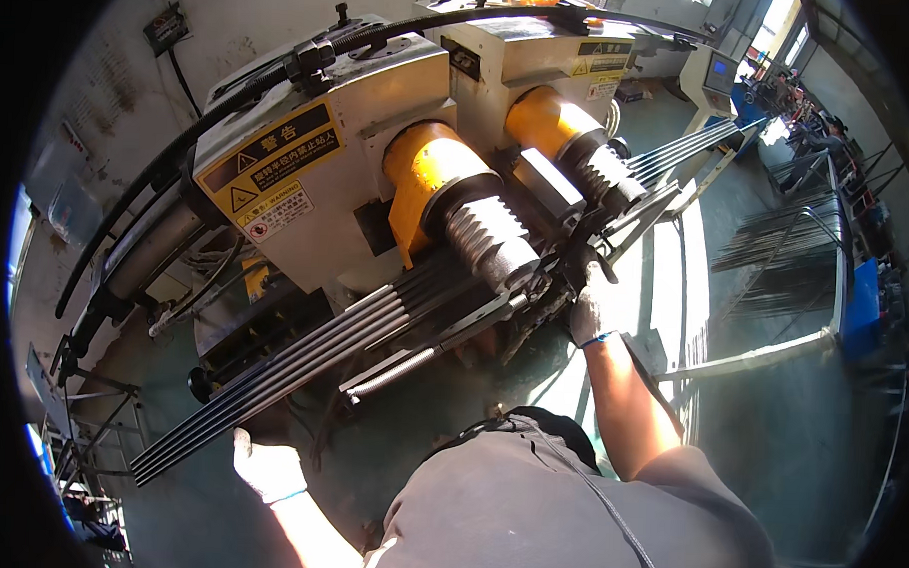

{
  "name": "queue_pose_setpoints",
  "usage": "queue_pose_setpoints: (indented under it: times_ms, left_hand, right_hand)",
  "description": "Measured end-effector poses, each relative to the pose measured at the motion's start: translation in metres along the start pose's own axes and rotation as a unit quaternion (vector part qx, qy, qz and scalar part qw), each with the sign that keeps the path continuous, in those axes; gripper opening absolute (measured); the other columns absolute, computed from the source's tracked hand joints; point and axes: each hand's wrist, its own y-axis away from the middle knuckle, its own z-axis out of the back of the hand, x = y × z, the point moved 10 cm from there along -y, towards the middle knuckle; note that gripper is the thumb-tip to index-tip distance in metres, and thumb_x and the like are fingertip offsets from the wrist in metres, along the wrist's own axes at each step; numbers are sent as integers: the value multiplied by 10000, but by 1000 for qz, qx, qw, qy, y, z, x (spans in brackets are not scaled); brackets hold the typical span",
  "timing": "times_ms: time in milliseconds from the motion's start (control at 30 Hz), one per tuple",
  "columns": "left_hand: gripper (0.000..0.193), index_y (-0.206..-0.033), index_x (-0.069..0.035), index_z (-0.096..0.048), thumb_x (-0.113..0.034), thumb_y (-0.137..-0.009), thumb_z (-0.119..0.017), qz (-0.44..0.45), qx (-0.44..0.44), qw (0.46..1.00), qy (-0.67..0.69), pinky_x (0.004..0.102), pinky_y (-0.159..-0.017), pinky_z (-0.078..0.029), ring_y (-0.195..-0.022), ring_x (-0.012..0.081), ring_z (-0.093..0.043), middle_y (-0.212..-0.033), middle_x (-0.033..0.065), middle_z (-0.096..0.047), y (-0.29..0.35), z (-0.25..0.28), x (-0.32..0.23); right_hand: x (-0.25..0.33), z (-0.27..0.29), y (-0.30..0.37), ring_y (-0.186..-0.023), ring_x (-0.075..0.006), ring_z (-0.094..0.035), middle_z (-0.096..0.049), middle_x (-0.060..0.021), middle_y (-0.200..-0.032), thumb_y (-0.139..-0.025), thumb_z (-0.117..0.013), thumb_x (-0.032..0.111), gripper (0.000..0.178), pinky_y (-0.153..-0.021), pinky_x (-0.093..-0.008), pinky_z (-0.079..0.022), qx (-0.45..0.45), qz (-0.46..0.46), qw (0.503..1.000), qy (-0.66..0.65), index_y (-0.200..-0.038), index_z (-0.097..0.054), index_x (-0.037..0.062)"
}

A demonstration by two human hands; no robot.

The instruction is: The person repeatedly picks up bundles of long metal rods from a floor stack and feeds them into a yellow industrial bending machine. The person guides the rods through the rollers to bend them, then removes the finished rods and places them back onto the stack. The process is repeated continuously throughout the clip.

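Several dark metal rods lie side by side, slanting from the lower left up into the machine. Just below their left end is my left hand in a white glove, a digit stretched toward the rods and nothing visible in its grasp. Whether it touches them is unclear. My gloved right hand reaches to dark metal parts at the machine's front, right of a thick ribbed metal roller. Shadow hides its fingertips. A second ribbed roller sits farther right, with a rectangular metal block between the two.
The grey machine housing carries yellow warning labels, and a thick black hose arches over it. A slim bar with a spring juts out below the rods. To the right stands a rack of thin rods; a person is beyond.
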Motion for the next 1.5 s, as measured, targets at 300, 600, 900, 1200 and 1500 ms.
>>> queue_pose_setpoints:
  times_ms: [300, 600, 900, 1200, 1500]
  left_hand:
    - [532, -1447, -88, -695, -506, -1162, -530, -86, 39, 992, -81, 397, -1104, -540, -1256, 220, -679, -1499, 117, -689, 7, -50, -42]
    - [514, -1522, 21, -655, -302, -1162, -483, -292, -114, 918, -242, 430, -1264, -427, -1382, 285, -639, -1527, 180, -663, 13, -229, -185]
    - [352, -1479, -56, -589, -147, -1140, -572, -319, 67, 912, -250, 422, -988, -627, -1041, 259, -728, -1234, 165, -751, 28, -429, -140]
    - [269, -1296, 9, -748, -131, -1147, -573, -532, 262, 564, -575, 340, -1003, -608, -1135, 202, -756, -1261, 132, -786, 44, -556, -59]
    - [389, -1416, -35, -679, -123, -1049, -772, -383, 323, 677, -540, 318, -890, -653, -1042, 169, -775, -1187, 105, -776, 31, -642, 3]
  right_hand:
    - [-7, -48, -44, -915, -169, -698, -761, -28, -1062, -1150, -603, 376, 318, -799, -332, -580, -20, -107, 987, -118, -1167, -776, 110]
    - [20, -64, -53, -908, -198, -726, -764, -96, -1016, -1154, -514, 283, 344, -765, -355, -578, 84, 28, 983, 159, -1221, -732, 26]
    - [21, -76, -79, -637, -184, -687, -762, -89, -819, -1118, -548, 325, 344, -598, -318, -541, 96, -121, 988, 17, -1005, -736, 59]
    - [35, -78, -89, -698, -190, -766, -749, -70, -1058, -1008, -703, 175, 423, -505, -298, -560, 133, -92, 985, -59, -1399, -686, 13]
    - [49, -78, -88, -948, -259, -768, -755, -144, -1180, -913, -688, -86, 504, -729, -363, -633, 178, -16, 984, 4, -1397, -707, 51]
